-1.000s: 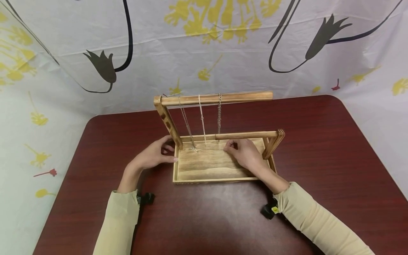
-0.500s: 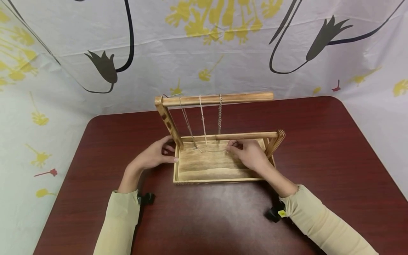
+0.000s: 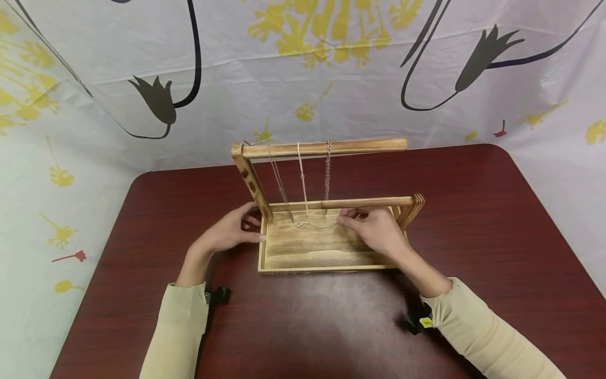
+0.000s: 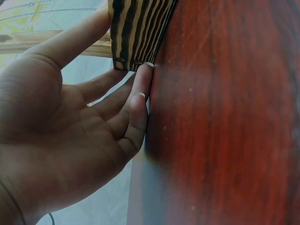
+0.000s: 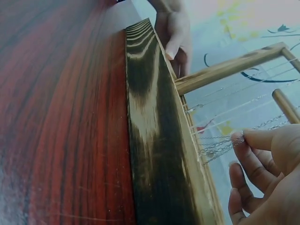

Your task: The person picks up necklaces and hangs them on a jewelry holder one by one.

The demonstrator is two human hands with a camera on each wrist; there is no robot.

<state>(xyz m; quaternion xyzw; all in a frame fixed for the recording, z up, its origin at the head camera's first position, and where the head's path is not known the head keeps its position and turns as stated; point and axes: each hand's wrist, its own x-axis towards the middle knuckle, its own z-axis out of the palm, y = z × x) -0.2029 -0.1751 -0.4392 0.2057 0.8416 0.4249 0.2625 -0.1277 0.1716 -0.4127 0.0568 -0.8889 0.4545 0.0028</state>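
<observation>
A wooden jewelry stand (image 3: pixel 303 260), a shallow tray with raised bars, stands on the table. With thumb and fingertips, my right hand (image 3: pixel 376 229) pinches a thin silver necklace (image 3: pixel 317 227) over the tray. Its shiny end lies near the tray's middle; in the right wrist view, the chain (image 5: pixel 218 149) runs from my fingertips. Around the tray's left end is my left hand (image 3: pixel 232 229), thumb on the rim and fingers toward the back corner. In the left wrist view, this hand's fingers (image 4: pixel 139 112) are bent against the striped end board (image 4: pixel 136 33).
On the upper bar (image 3: pixel 369 145) hang a fine chain (image 3: pixel 279 181), a pale strand (image 3: pixel 302 176) and a thicker chain (image 3: pixel 327 171). A shorter, lower bar (image 3: pixel 369 201) extends from the right post. The dark red table (image 3: pixel 307 326) ends at a patterned cloth (image 3: pixel 213 121).
My right hand has moved slightly right, drawing the necklace along. Its shiny end has slid right, away from the bottom of the fine hanging chain. My left hand stays in place.
</observation>
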